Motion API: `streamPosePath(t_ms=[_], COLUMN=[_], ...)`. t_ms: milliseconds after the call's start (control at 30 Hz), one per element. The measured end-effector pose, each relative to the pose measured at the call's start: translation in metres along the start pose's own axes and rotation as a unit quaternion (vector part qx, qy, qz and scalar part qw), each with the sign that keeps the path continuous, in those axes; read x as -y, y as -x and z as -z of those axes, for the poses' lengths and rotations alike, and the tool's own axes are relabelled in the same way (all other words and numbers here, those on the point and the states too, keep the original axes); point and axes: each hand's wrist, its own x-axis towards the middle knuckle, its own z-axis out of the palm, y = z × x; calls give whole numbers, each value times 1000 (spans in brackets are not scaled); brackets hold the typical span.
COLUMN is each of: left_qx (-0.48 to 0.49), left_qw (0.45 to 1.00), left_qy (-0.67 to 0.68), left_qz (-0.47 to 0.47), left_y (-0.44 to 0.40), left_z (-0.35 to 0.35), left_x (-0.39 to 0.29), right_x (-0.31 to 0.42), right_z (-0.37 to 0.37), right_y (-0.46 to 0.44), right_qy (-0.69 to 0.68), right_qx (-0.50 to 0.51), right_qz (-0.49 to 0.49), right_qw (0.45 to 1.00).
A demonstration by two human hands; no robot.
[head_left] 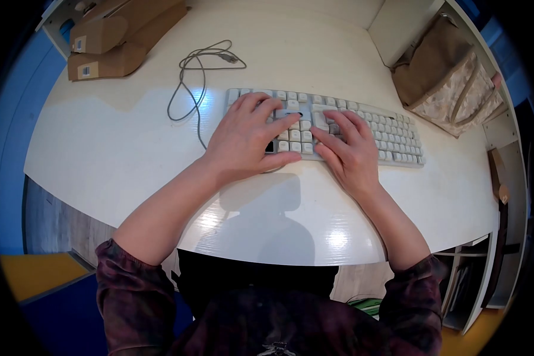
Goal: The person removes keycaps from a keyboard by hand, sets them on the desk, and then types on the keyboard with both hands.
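Note:
A white keyboard [394, 133] lies on the white desk, slightly slanted. My left hand [243, 133] rests over its left part, fingers spread across the keys and thumb along the near edge. Beside it, my right hand [355, 151] is over the middle of the keyboard, its fingers bent and apart. The right index finger and thumb reach toward the block of keys between the hands. A small dark mark shows on the keyboard near the left fingertips. Several keys are hidden beneath both hands.
A grey cable [203, 83] with a plug lies in loops behind the keyboard's left end. Brown cardboard boxes [110, 44] stand at the back left. A brown and patterned bag [445, 77] sits at the back right. The desk [130, 136] has a curved front edge.

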Motion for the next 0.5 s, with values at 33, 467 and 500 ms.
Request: streamPosePath(t_ms=[33,467,500], left_qx=[0,2,4], left_qw=[1000,1000,1000], left_qy=[2,3,4], left_qz=[3,5,5], left_y=[0,2,3], left_z=[0,0,1], left_x=[0,1,1], right_x=[1,6,7], right_z=[3,8,10], right_y=[0,5,4], right_qy=[-1,-103,-114], right_qx=[-4,14,27], right_qz=[6,176,172], right_qw=[1000,979,978])
